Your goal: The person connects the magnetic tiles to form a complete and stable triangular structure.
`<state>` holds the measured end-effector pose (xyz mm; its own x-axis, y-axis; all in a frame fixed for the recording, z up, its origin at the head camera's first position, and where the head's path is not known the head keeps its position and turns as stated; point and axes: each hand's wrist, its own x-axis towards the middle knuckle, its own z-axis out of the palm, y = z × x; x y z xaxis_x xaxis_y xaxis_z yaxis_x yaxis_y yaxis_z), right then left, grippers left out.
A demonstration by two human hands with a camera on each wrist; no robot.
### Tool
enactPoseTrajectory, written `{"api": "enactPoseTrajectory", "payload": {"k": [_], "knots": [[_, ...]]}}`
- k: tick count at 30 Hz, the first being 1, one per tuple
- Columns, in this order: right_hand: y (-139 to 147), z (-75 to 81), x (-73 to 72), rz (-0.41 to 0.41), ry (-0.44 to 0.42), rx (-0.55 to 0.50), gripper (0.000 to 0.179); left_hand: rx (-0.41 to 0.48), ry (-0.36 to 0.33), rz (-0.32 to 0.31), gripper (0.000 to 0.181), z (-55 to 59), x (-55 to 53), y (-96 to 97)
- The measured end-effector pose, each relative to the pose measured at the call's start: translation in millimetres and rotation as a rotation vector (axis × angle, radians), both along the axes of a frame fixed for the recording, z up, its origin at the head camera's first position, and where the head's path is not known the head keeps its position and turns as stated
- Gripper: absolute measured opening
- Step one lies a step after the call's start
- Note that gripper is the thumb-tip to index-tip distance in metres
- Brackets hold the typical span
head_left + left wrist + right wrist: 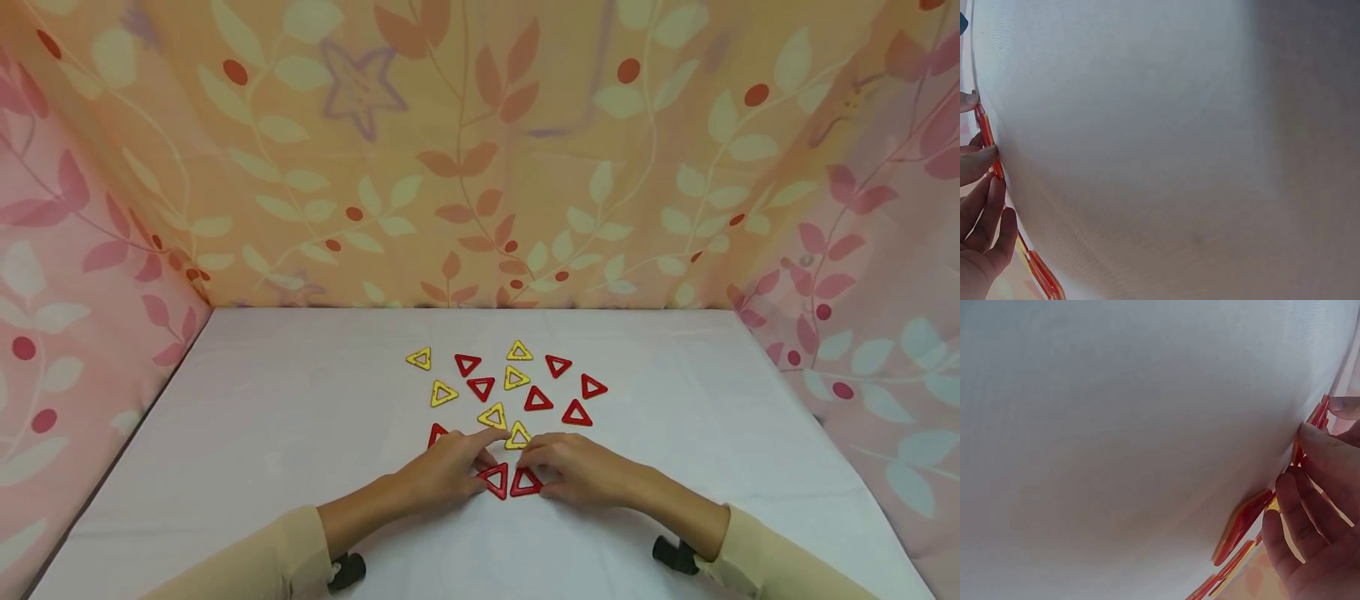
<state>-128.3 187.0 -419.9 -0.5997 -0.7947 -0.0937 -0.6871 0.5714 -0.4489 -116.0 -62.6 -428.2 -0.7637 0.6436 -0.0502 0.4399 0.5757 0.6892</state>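
Two flat red triangle frames lie side by side on the white tabletop, close to the person. My left hand pinches the left red triangle, with the thumb at its near corner. Its index finger reaches out to the edge of a yellow triangle just beyond. My right hand holds the right red triangle by its outer side. In the left wrist view, fingers and thumb meet on a red triangle edge. The right wrist view shows the right hand with thumb and fingers at another red edge.
Past the hands, several more red and yellow triangles lie spread out, among them a yellow one, a red one and a far-left yellow one. One red triangle is partly hidden behind the left hand. Patterned cloth walls the table's back and sides.
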Motion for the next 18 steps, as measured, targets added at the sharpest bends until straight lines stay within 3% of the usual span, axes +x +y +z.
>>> {"api": "enactPoseTrajectory", "payload": {"k": [5,18], "knots": [[-1.9,-0.5,1.2,0.036,0.032,-0.013,0.034,0.004,-0.001,0.002,0.063,-0.8,1.3,-0.3],[-4.3,1.9,1.4,0.033,0.032,0.016,0.030,0.020,0.031,-0.013,0.061,-2.0,2.5,0.9]]}}
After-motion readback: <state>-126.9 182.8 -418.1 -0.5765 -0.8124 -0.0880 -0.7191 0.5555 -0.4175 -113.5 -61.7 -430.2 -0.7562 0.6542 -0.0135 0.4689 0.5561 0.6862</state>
